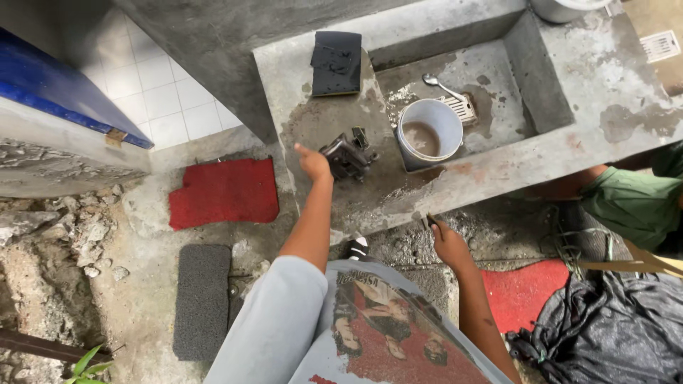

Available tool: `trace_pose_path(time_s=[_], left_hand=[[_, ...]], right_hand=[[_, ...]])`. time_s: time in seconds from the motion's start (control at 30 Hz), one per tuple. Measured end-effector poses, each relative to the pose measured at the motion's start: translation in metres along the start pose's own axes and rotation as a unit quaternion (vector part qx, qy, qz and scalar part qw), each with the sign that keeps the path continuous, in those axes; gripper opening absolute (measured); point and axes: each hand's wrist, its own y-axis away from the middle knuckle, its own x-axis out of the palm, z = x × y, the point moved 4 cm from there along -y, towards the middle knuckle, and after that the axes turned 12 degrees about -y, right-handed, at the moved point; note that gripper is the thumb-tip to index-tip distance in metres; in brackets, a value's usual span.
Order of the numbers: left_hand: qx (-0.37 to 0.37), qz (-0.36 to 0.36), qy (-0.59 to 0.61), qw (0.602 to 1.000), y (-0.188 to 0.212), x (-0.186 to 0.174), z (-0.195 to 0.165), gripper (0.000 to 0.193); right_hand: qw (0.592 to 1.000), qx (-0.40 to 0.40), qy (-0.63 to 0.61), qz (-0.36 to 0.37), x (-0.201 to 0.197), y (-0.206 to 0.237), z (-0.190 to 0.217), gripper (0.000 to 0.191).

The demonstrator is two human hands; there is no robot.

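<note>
Our left hand point(313, 162) gripped a dark metal part point(347, 154) that stood on the wet concrete ledge point(455, 188), just left of a white bucket point(429, 132) with brownish water. Our right hand point(449, 243) was closed around a small thin tool point(429, 221) near the front edge of the ledge. A spoon point(440, 85) lay in the basin behind the bucket. A dark pad point(336, 62) lay further back, and a red mat point(224, 192) was on the ground.
</note>
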Motion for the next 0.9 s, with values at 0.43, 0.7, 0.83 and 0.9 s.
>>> trace_pose_path(time_s=[0.43,0.7,0.83,0.9], left_hand=[[0.031,-0.039,-0.193,0.98,0.011,-0.039,0.034,0.092],[0.225,0.02,-0.247,0.942,0.017,-0.004,0.023,0.093],[0.312,0.06,-0.229,0.92,0.021,0.006,0.016,0.068],[0.359,0.076,-0.241,0.898,0.02,0.004,0.014,0.065]], right_hand=[[0.996,0.004,0.028,0.086,0.02,-0.007,-0.006,0.041],[0.998,-0.024,-0.003,0.057,0.013,-0.003,-0.011,0.042],[0.997,0.046,0.016,0.052,0.012,0.006,-0.031,0.041],[1.0,0.01,-0.011,0.022,0.011,0.014,-0.035,0.04]])
